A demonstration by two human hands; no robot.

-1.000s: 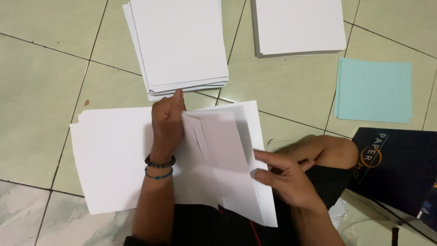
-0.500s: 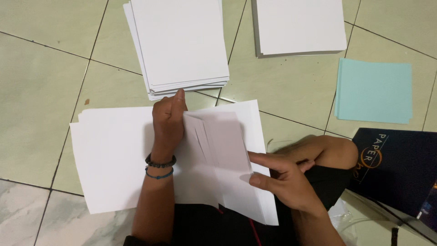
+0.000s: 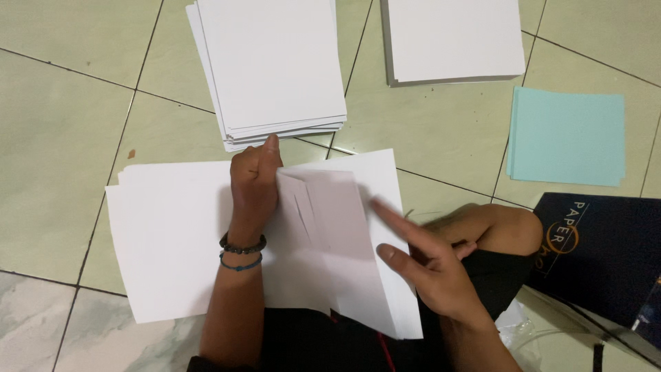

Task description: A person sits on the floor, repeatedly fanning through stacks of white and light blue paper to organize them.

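Right hand (image 3: 430,265) has changed most: half a second ago its fingers were curled low on the right edge of the folded white sheet (image 3: 330,213), and now they are stretched out flat and open, with the index finger pointing up and to the left across the folded flap, so the hand holds nothing and only presses or strokes the paper. I judge from this that the fold is being flattened, and the crease is made sharper rather than a new fold being started. Left hand (image 3: 253,186) has stayed in its place, palm down on the left edge of the flap, fingers together and pointing away from the person, pinning the paper; it wears two bead bracelets (image 3: 241,252) at the wrist. Folded sheet lies on top of a loose pile of large white sheets (image 3: 165,248) on the tiled floor (image 3: 62,124), directly in front of the person's crossed legs. Its long axis runs from the upper left to the lower right, a little tilted, and the narrow upper end points toward the stack of white paper (image 3: 275,62) just beyond the left fingertips. Farther right lie a second white stack (image 3: 454,38), some pale blue sheets (image 3: 568,134), and a dark paper package (image 3: 599,248).
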